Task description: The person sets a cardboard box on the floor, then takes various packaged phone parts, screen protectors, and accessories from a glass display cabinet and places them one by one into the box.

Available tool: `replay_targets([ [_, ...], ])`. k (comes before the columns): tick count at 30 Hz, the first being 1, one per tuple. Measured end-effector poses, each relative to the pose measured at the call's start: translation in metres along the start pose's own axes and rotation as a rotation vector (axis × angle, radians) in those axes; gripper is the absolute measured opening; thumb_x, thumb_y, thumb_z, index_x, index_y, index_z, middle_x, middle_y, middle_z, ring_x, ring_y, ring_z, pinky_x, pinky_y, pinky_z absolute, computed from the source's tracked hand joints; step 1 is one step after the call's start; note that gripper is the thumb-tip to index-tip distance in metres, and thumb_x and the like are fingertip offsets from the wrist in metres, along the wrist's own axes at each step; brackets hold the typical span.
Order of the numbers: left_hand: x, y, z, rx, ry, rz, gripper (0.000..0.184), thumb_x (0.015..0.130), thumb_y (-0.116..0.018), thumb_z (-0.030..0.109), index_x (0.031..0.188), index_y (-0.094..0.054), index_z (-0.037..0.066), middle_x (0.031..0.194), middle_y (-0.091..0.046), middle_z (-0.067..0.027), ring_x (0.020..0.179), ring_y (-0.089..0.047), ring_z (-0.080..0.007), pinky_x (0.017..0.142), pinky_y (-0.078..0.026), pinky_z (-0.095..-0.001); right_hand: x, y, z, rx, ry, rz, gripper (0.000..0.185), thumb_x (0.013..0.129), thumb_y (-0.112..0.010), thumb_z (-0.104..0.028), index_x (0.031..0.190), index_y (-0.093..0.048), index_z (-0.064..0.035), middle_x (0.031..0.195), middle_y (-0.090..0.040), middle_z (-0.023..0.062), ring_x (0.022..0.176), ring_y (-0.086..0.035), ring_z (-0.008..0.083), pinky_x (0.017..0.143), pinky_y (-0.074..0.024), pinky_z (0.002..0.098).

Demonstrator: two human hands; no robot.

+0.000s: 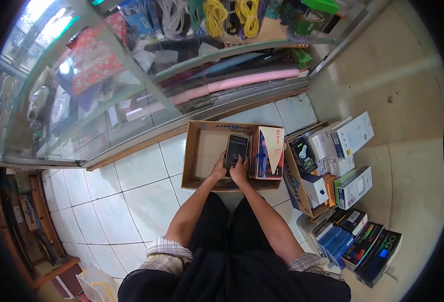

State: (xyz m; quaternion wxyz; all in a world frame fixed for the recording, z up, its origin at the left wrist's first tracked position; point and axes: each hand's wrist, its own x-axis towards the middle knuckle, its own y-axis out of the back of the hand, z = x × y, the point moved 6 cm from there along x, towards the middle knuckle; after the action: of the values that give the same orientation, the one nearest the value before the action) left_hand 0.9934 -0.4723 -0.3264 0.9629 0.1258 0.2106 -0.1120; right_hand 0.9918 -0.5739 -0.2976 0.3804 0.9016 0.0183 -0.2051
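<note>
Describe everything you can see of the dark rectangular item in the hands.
The dark item is a nearly black, smooth-looking rectangle with pale marks like lettering, too small to read; its material is unclear. Its long side points away from the person. The left hand and right hand hold its near part, over the open cardboard box.
</note>
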Motion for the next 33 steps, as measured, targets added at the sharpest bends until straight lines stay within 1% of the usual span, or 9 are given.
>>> replay_targets([
  [4,0.028,-0.011,-0.018,0.045,-0.129,0.077,0.083,0.068,-0.046,-0.017,0.139,-0.013,0.009,0.13,-0.035,-0.0204,0.109,-0.047,-0.031,0.088,-0.041,-0.0357,0.032,-0.017,0.018,0.04,-0.002,-0.062,0.064,0.07,-0.052,-0.004,0.129,-0.029,0.0061,0.135,-0.014,0.0326,0.125,-0.016,0.047,0.104,-0.0155,0.0484],
  [7,0.028,-0.008,-0.014,0.404,-0.066,0.242,0.078,0.071,-0.052,-0.005,0.138,-0.016,0.014,0.122,-0.038,-0.0215,0.11,-0.041,-0.0389,0.093,-0.036,-0.0416,0.039,-0.026,0.024,0.008,0.047,-0.037,0.063,0.069,-0.051,-0.002,0.127,-0.03,0.0087,0.136,-0.011,0.0328,0.127,-0.012,0.0462,0.105,-0.0122,0.0478],
  [9,0.022,-0.005,-0.01,0.601,0.179,0.2,0.08,0.072,-0.052,-0.004,0.139,-0.015,0.019,0.122,-0.034,-0.0219,0.107,-0.04,-0.0417,0.093,-0.035,-0.044,0.037,-0.028,0.024,-0.047,0.049,-0.042,0.062,0.07,-0.049,-0.001,0.127,-0.028,0.0116,0.136,-0.009,0.0345,0.127,-0.011,0.0461,0.106,-0.0123,0.0441],
  [14,0.015,0.006,0.0,0.474,0.094,0.116,0.078,0.073,-0.051,-0.004,0.138,-0.017,0.021,0.12,-0.033,-0.0235,0.104,-0.04,-0.0438,0.092,-0.036,-0.0442,0.027,-0.024,0.008,-0.061,0.082,-0.035,0.062,0.072,-0.047,0.0,0.129,-0.025,0.011,0.137,-0.008,0.0337,0.129,-0.007,0.0434,0.107,-0.0109,0.0426],
  [16,0.005,0.017,0.036,0.486,0.075,0.143,0.076,0.074,-0.051,-0.004,0.138,-0.018,0.02,0.118,-0.035,-0.0235,0.104,-0.04,-0.0432,0.092,-0.037,-0.0442,0.018,-0.003,-0.012,-0.113,0.089,-0.055,0.061,0.074,-0.046,0.0,0.13,-0.024,0.0097,0.137,-0.008,0.0329,0.13,-0.008,0.0414,0.107,-0.0126,0.0418],
  [19,-0.017,0.045,0.104,0.424,-0.186,0.306,0.068,0.076,-0.051,-0.002,0.136,-0.024,0.016,0.114,-0.038,-0.0213,0.104,-0.042,-0.0391,0.089,-0.039,-0.0418,-0.009,0.044,-0.061,0.223,0.173,-0.15,0.058,0.078,-0.046,-0.002,0.132,-0.024,0.0066,0.14,-0.01,0.0279,0.131,-0.013,0.0354,0.106,-0.0168,0.0373],
  [22,-0.052,0.072,0.203,0.142,-0.525,0.336,0.054,0.084,-0.051,0.006,0.133,-0.03,0.011,0.114,-0.042,-0.0121,0.104,-0.046,-0.0235,0.078,-0.046,-0.0322,-0.043,0.132,-0.133,0.395,0.426,-0.056,0.053,0.084,-0.044,-0.004,0.134,-0.026,-0.0012,0.143,-0.016,0.0176,0.132,-0.017,0.0282,0.105,-0.0187,0.0318],
  [29,-0.156,0.11,0.46,-0.15,-0.948,0.258,0.05,0.083,-0.053,0.008,0.129,-0.034,0.008,0.114,-0.044,-0.0075,0.095,-0.046,-0.0131,0.077,-0.044,-0.0264,-0.1,0.348,-0.292,0.609,1.047,0.291,0.052,0.085,-0.045,-0.003,0.134,-0.028,-0.0018,0.142,-0.02,0.016,0.131,-0.022,0.0257,0.103,-0.0196,0.0317],
  [33,-0.193,0.13,0.587,-0.103,-1.3,0.348,0.048,0.083,-0.053,0.008,0.128,-0.036,0.009,0.115,-0.044,-0.0073,0.101,-0.046,-0.0144,0.082,-0.041,-0.0283,-0.129,0.454,-0.381,0.573,1.257,0.509,0.05,0.084,-0.045,-0.003,0.133,-0.03,-0.001,0.141,-0.023,0.0165,0.13,-0.024,0.0243,0.103,-0.0202,0.0315],
])
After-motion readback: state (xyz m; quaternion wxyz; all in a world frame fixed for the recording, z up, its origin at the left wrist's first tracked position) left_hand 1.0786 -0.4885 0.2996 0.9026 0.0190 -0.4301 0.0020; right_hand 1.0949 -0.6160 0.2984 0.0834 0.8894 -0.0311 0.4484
